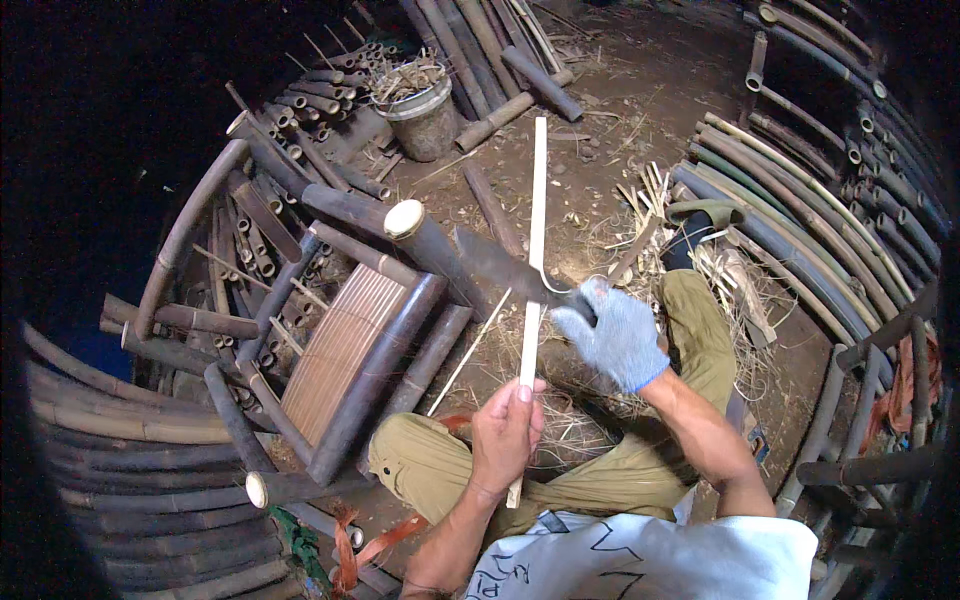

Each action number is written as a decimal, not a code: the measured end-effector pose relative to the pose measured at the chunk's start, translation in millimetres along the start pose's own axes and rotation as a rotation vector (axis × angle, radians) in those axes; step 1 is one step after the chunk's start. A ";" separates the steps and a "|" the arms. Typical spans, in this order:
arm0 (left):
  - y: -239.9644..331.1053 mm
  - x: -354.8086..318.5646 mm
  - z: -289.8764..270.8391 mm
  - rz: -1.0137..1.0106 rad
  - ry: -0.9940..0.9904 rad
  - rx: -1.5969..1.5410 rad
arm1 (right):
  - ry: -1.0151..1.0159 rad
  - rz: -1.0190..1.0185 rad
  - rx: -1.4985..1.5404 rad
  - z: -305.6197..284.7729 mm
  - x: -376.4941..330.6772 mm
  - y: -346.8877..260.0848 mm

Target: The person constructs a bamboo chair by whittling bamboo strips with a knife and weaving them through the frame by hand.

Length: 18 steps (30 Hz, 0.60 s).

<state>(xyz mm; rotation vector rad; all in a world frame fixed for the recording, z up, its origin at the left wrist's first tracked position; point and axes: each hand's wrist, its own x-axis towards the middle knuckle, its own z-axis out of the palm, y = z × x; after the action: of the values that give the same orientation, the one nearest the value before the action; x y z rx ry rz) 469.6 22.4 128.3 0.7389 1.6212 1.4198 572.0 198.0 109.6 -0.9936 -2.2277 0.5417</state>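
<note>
My left hand (507,432), bare, is closed round the lower part of a long pale bamboo strip (539,200) that points up and away from me. In a grey knit glove, my right hand (617,335) grips the handle of a broad dark-bladed knife (495,262). The blade reaches to the left across the strip, and a thin curled shaving rises where the two meet. Most of the knife's handle is hidden inside the glove.
A bamboo chair frame (380,345) with a slatted panel stands to my left. Beyond it, a bucket (420,120) holds scraps. Bamboo poles (800,220) are stacked at right, beside loose shavings (735,290). Another bamboo frame (860,470) stands at the lower right.
</note>
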 end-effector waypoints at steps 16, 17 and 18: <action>-37.9 -77.4 -61.9 -0.156 0.007 0.116 | 0.066 0.569 1.157 -31.5 89.7 71.6; -37.3 -64.2 -53.3 -0.047 0.029 0.185 | 0.004 0.564 1.176 -27.4 80.5 49.3; -36.0 -50.6 -42.9 0.077 0.039 0.256 | -0.018 0.462 1.044 -9.7 76.0 56.1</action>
<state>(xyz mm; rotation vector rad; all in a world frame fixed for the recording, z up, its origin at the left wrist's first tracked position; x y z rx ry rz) 459.5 -48.3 104.0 0.9336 1.8443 1.3008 568.0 292.8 112.5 -0.8717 -1.3416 1.6783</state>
